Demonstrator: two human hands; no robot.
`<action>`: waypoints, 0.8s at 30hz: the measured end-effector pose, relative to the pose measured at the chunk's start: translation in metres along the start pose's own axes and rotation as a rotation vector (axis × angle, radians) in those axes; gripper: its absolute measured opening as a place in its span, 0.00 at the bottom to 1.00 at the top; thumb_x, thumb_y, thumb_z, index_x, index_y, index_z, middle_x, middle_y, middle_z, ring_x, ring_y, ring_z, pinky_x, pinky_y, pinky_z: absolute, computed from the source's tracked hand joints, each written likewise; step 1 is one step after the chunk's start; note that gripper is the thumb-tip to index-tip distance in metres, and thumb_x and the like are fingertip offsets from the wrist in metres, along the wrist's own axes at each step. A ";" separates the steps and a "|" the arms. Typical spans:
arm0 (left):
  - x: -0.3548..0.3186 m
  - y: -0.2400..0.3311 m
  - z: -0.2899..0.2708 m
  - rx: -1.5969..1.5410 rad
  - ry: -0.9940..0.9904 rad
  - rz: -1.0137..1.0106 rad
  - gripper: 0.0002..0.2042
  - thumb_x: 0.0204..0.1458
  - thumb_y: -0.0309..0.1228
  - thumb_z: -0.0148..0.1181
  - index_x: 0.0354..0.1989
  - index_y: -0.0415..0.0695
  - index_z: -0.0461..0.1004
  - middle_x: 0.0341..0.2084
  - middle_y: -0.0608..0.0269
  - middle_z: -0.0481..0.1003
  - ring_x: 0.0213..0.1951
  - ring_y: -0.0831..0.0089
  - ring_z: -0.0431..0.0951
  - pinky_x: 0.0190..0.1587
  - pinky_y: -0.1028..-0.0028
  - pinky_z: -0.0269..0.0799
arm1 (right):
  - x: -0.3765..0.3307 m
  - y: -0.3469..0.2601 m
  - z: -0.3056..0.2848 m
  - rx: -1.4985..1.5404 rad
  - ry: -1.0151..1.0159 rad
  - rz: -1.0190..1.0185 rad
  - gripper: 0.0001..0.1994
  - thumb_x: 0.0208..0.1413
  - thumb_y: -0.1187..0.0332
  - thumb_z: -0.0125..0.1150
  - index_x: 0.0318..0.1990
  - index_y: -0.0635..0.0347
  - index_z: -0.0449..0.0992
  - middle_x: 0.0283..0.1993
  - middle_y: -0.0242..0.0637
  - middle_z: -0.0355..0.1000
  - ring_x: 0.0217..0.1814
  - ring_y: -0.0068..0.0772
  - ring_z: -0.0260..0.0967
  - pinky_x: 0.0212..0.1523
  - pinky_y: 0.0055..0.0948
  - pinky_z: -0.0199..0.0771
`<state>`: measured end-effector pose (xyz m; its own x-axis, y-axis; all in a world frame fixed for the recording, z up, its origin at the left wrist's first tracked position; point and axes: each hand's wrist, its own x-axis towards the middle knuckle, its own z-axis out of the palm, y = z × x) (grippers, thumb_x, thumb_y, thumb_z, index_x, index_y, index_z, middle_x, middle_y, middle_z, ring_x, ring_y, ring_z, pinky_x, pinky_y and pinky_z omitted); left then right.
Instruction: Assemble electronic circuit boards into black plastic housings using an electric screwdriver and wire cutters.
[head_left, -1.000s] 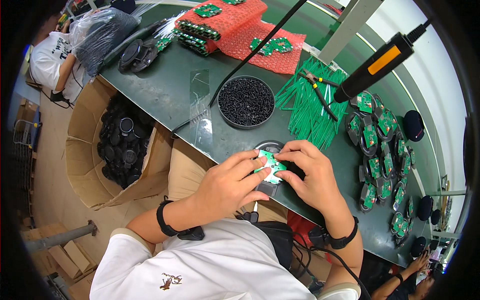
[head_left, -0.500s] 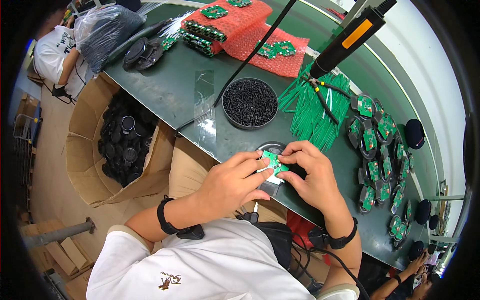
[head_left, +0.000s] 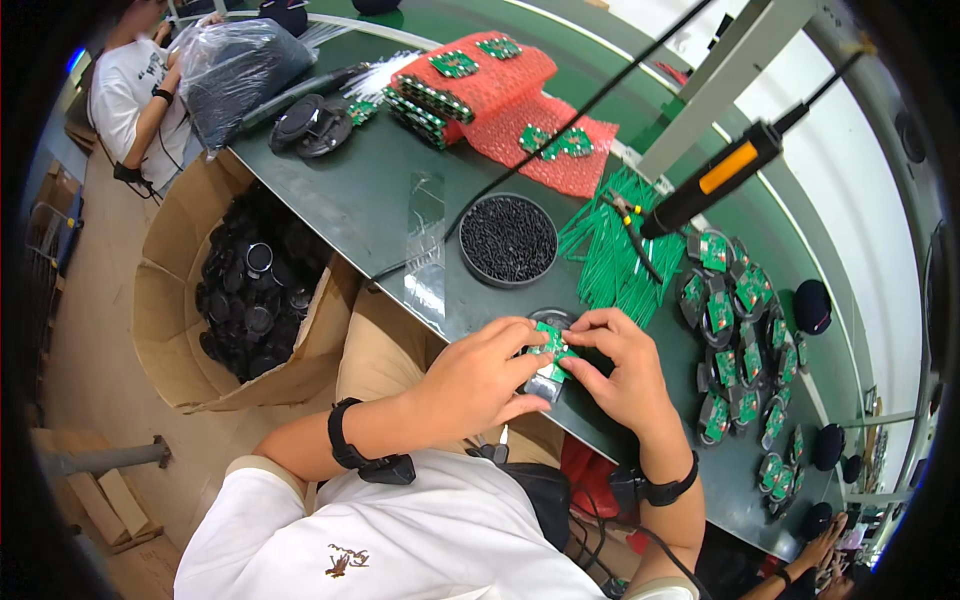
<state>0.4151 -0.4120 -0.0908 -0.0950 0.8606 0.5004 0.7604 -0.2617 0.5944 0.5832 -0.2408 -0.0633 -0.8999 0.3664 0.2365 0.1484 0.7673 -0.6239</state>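
Observation:
A green circuit board (head_left: 552,343) sits on a dark plastic housing (head_left: 545,388) at the table's near edge. The fingers of my left hand (head_left: 488,372) press on the board's left side. From the other side, my right hand (head_left: 625,368) pinches the board's right edge with thumb and fingertips. Part of the housing's round end shows beyond the board; my fingers cover some of the rest. Farther off stands a round bowl (head_left: 502,282) full of small black screw-like pieces. A black electric screwdriver (head_left: 715,182) with an orange band hangs at the right, above thin green strips (head_left: 615,275).
Cutting pliers (head_left: 632,235) lie on the strips. At right are several housings with boards (head_left: 722,312). Boards rest on red bubble wrap (head_left: 575,160) at the back. A cardboard box (head_left: 165,325) of black parts stands left. Another person (head_left: 135,95) is at far left.
The whole view has shifted slightly. Both hands stay on the board, and a bright white patch beside its lower edge no longer shows. The hanging screwdriver appears lower against the green strips.

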 end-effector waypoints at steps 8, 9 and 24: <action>0.061 -0.063 -0.023 0.497 0.086 -0.210 0.08 0.47 0.33 0.72 0.33 0.46 0.80 0.36 0.59 0.77 0.43 0.56 0.79 0.44 0.60 0.79 | -0.005 0.032 -0.050 0.057 0.465 0.484 0.12 0.57 0.75 0.72 0.47 0.63 0.78 0.43 0.34 0.76 0.43 0.26 0.74 0.44 0.27 0.75; 0.068 -0.072 -0.020 0.569 0.060 -0.219 0.07 0.47 0.33 0.71 0.31 0.47 0.80 0.35 0.59 0.77 0.42 0.57 0.79 0.43 0.61 0.80 | -0.006 0.054 -0.054 0.054 0.590 0.431 0.16 0.58 0.74 0.72 0.52 0.63 0.76 0.46 0.32 0.75 0.44 0.25 0.73 0.44 0.27 0.74; 0.072 -0.089 -0.012 0.432 0.161 -0.208 0.06 0.55 0.30 0.62 0.36 0.43 0.75 0.37 0.56 0.75 0.43 0.55 0.80 0.42 0.57 0.80 | 0.069 0.008 -0.057 0.705 0.443 0.064 0.26 0.65 0.74 0.62 0.69 0.69 0.65 0.50 0.43 0.78 0.52 0.36 0.77 0.59 0.37 0.76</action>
<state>0.3326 -0.3317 -0.1003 -0.3450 0.7881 0.5098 0.9079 0.1425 0.3941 0.5460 -0.1799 -0.0094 -0.6323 0.6840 0.3638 -0.2299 0.2828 -0.9312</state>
